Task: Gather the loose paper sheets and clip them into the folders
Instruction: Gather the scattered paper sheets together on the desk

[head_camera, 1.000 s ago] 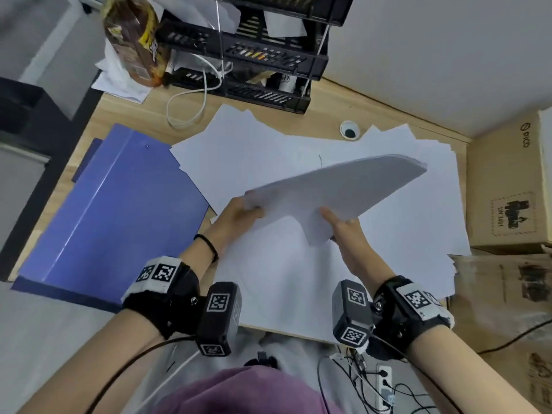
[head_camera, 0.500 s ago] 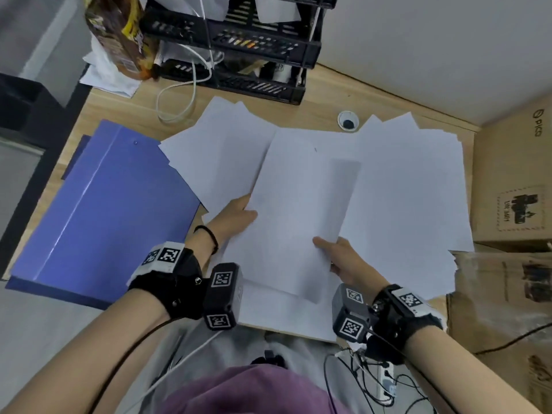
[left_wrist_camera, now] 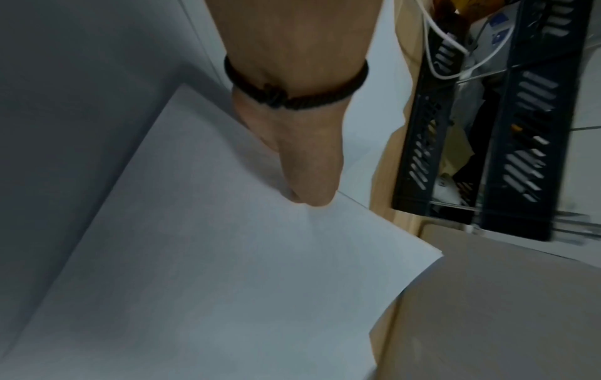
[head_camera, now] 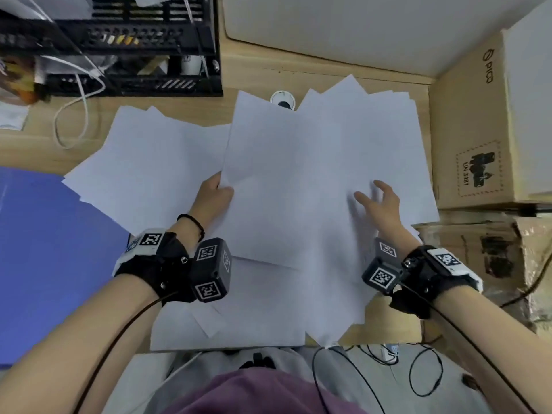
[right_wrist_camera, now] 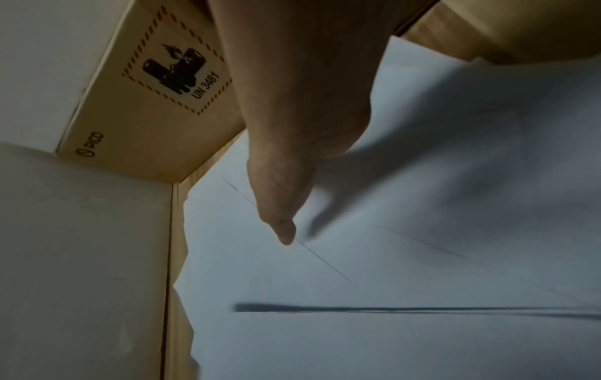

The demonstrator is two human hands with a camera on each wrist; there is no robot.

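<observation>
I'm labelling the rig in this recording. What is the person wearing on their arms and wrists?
Both forearms are bare, with no sleeves. Each wrist carries a black strap with a white band printed with square black-and-white markers, and a black camera block bearing the same markers; the right block matches. Thin black cables run back along both arms. The left wrist also has a thin black cord bracelet.

A wooden desk carries scattered paper sheets, a blue folder and a black organizer.
</observation>
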